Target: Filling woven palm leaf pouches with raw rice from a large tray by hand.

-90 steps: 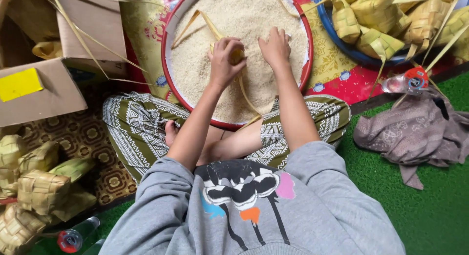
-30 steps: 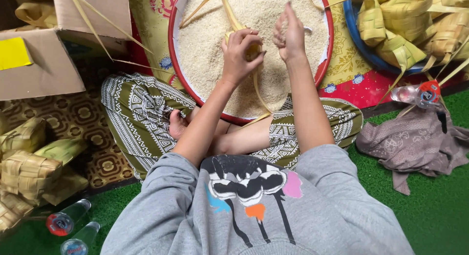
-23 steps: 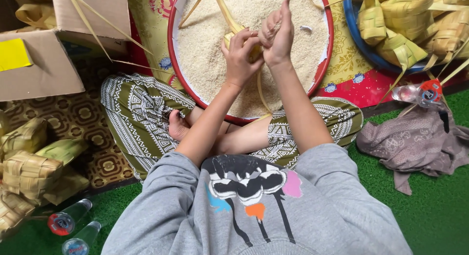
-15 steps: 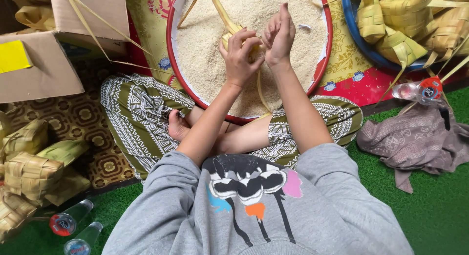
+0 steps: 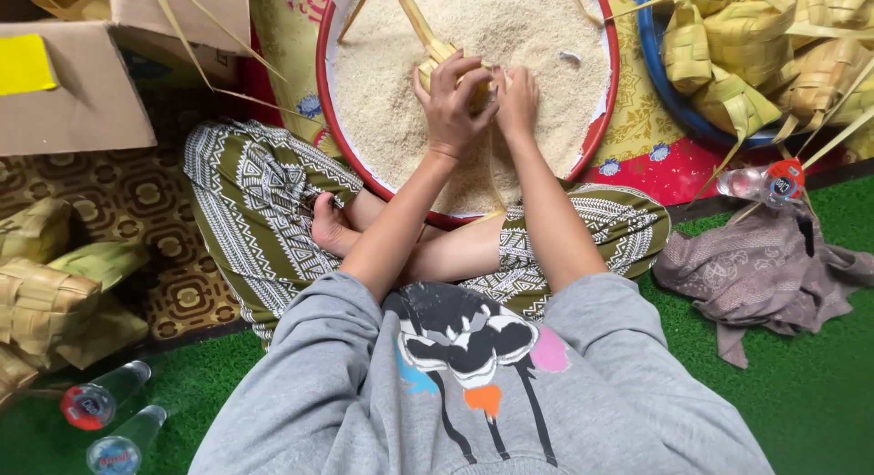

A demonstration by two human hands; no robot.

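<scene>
Cardboard box (image 5: 82,92) sits at the floor's upper left, woven palm-leaf pouches (image 5: 55,293) below it. Left hand (image 5: 451,97) has its grip clamped around a small woven leaf pouch (image 5: 435,70), held over the rice (image 5: 401,102) in the red-rimmed basin (image 5: 324,92). Right hand (image 5: 517,97) presses against the pouch's other side, fingers curled together. Blue basin (image 5: 678,120) of finished pouches lies at upper right.

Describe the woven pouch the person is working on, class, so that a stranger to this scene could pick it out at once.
Find the big red-rimmed basin of white rice in front of the seated person. Over its middle, the left hand and right hand clasp one small palm-leaf pouch. Unlike the pouches heaped in the blue bowl, it alone is held.
</scene>
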